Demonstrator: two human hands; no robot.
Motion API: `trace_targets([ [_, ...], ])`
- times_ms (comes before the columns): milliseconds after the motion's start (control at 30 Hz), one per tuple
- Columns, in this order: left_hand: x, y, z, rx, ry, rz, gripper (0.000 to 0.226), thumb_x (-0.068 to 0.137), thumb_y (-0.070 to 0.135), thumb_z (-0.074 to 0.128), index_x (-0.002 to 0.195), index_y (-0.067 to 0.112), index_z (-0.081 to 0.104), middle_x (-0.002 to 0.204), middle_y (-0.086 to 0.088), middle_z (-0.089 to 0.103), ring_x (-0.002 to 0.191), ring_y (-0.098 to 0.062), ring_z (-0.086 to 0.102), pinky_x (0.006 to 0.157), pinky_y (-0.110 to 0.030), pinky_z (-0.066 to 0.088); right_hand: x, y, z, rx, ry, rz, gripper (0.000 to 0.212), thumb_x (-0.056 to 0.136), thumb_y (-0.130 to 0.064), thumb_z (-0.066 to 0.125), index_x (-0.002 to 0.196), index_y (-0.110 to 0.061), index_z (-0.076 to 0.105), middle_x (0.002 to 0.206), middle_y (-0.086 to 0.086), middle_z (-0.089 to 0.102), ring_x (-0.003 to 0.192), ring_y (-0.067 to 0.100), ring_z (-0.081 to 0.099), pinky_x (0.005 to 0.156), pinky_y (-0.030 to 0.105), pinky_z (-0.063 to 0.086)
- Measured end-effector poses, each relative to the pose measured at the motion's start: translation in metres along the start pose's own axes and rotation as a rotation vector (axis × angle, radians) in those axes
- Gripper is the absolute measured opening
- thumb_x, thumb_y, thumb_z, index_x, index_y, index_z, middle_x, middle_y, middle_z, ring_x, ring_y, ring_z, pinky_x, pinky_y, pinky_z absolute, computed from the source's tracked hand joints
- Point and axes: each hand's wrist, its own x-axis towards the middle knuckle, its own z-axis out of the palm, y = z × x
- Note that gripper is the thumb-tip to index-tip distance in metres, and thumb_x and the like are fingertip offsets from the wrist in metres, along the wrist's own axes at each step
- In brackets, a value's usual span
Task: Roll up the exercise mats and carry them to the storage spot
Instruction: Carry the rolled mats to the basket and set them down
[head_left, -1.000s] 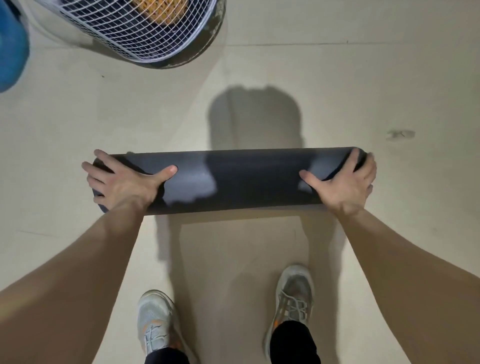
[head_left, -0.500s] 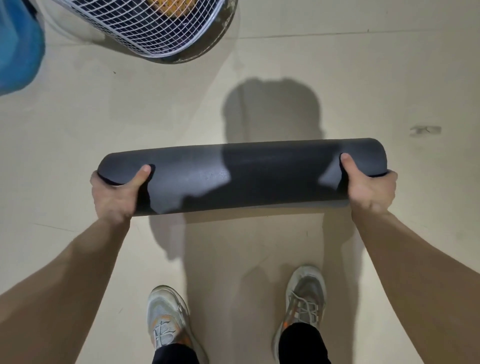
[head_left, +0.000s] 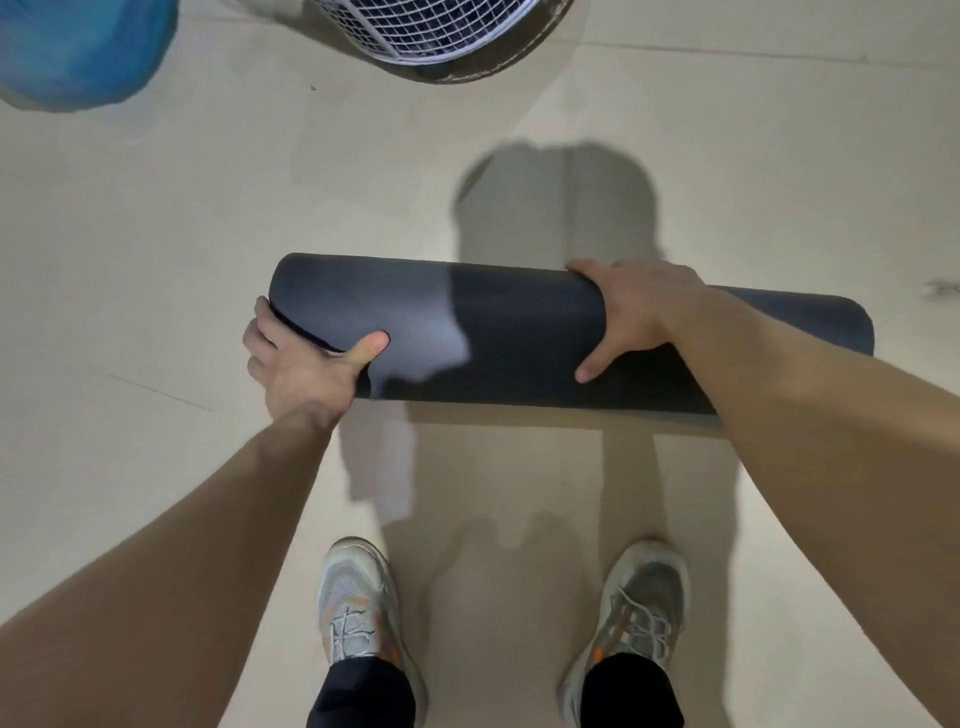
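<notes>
A dark grey exercise mat (head_left: 498, 332), rolled into a thick tube, lies crosswise in the air above the floor in front of me. My left hand (head_left: 301, 364) cups its left end from below, thumb on top of the roll. My right hand (head_left: 634, 317) wraps over the top of the roll right of its middle, fingers over the far side and thumb toward me. My right forearm covers part of the mat's right end.
A white wire-mesh basket (head_left: 441, 31) stands on the beige floor at the top middle. A blue rounded object (head_left: 78, 52) sits at the top left. My two grey sneakers (head_left: 358, 603) (head_left: 639, 608) stand below the mat. Floor seams run across.
The rolled mat has come up off the floor. My left hand went under the left end. My right hand shifted from the right end toward the middle, over the top.
</notes>
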Motion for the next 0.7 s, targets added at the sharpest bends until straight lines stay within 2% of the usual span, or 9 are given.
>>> trace_targets([
  [67,-0.02,0.001,0.017,-0.158,0.114,-0.108,0.131,0.068,0.06,0.087,0.161,0.017,0.006,0.161,-0.011,0.019,0.14,-0.041,0.033,0.111,-0.051,0.037,0.006,0.004,-0.004,0.062,-0.036,0.01,0.128,0.041,-0.079,0.087,0.148,-0.045,0.025,0.12,-0.007,0.064,0.1,0.023,0.064,0.102,0.049,0.046],
  [100,-0.031,0.001,0.027,-0.274,0.156,-0.185,0.129,0.068,0.059,0.087,0.161,0.016,0.008,0.161,-0.011,0.021,0.139,-0.039,0.037,0.111,-0.045,0.037,0.006,0.004,-0.002,0.084,-0.033,0.015,0.126,0.041,-0.078,0.088,0.147,-0.044,0.028,0.113,-0.009,0.065,0.098,0.022,0.064,0.101,0.047,0.047],
  [167,-0.051,-0.003,0.047,-0.465,0.188,-0.399,0.127,0.066,0.062,0.087,0.161,0.018,0.014,0.157,-0.009,0.029,0.135,-0.034,0.045,0.109,-0.035,0.037,0.006,0.001,0.011,0.176,-0.061,0.028,0.127,0.039,-0.076,0.09,0.146,-0.042,0.032,0.122,-0.01,0.063,0.109,0.024,0.061,0.101,0.044,0.046],
  [200,-0.061,-0.007,0.057,-0.531,0.137,-0.523,0.129,0.065,0.068,0.084,0.161,0.02,0.013,0.156,-0.008,0.031,0.134,-0.033,0.047,0.111,-0.038,0.037,0.004,0.0,0.023,0.262,-0.097,0.038,0.128,0.038,-0.075,0.091,0.147,-0.04,0.033,0.128,-0.01,0.06,0.113,0.023,0.059,0.103,0.043,0.045],
  [267,-0.086,-0.013,0.078,-0.604,-0.103,-0.672,0.134,0.062,0.084,0.072,0.162,0.022,0.007,0.16,-0.003,0.026,0.137,-0.032,0.044,0.116,-0.047,0.035,-0.002,-0.002,0.052,0.426,-0.129,0.07,0.13,0.037,-0.073,0.092,0.148,-0.037,0.035,0.132,-0.01,0.058,0.117,0.022,0.057,0.107,0.044,0.046],
  [367,-0.105,-0.022,0.103,-0.687,-0.277,-0.666,0.127,0.067,0.088,0.065,0.16,0.018,0.015,0.154,0.005,0.029,0.137,-0.025,0.042,0.116,-0.04,0.033,-0.011,-0.008,0.082,0.528,-0.031,0.084,0.123,0.039,-0.073,0.091,0.145,-0.039,0.039,0.125,-0.011,0.059,0.117,0.022,0.058,0.105,0.046,0.048],
  [467,-0.117,-0.012,0.11,-0.843,-0.42,-0.636,0.139,0.037,0.095,0.075,0.149,0.022,0.039,0.14,0.013,0.056,0.129,-0.015,0.056,0.116,-0.042,0.038,-0.012,-0.01,0.086,0.553,-0.002,0.052,0.117,0.04,-0.071,0.092,0.142,-0.038,0.044,0.124,-0.011,0.062,0.114,0.021,0.06,0.103,0.042,0.048],
  [533,-0.127,-0.001,0.113,-0.947,-0.435,-0.608,0.125,0.031,0.089,0.082,0.136,0.026,0.055,0.126,0.014,0.069,0.118,-0.013,0.065,0.111,-0.04,0.046,-0.015,-0.009,0.083,0.568,0.015,0.034,0.111,0.044,-0.066,0.094,0.14,-0.036,0.047,0.122,-0.011,0.063,0.112,0.02,0.061,0.1,0.04,0.048],
  [700,-0.168,0.035,0.09,-0.919,-0.439,-0.488,0.09,0.046,0.064,0.094,0.121,0.037,0.053,0.12,0.015,0.069,0.114,-0.014,0.067,0.105,-0.042,0.051,-0.056,-0.003,0.058,0.628,0.047,0.041,0.109,0.046,-0.066,0.093,0.14,-0.037,0.046,0.123,-0.012,0.061,0.108,0.019,0.061,0.095,0.041,0.05],
])
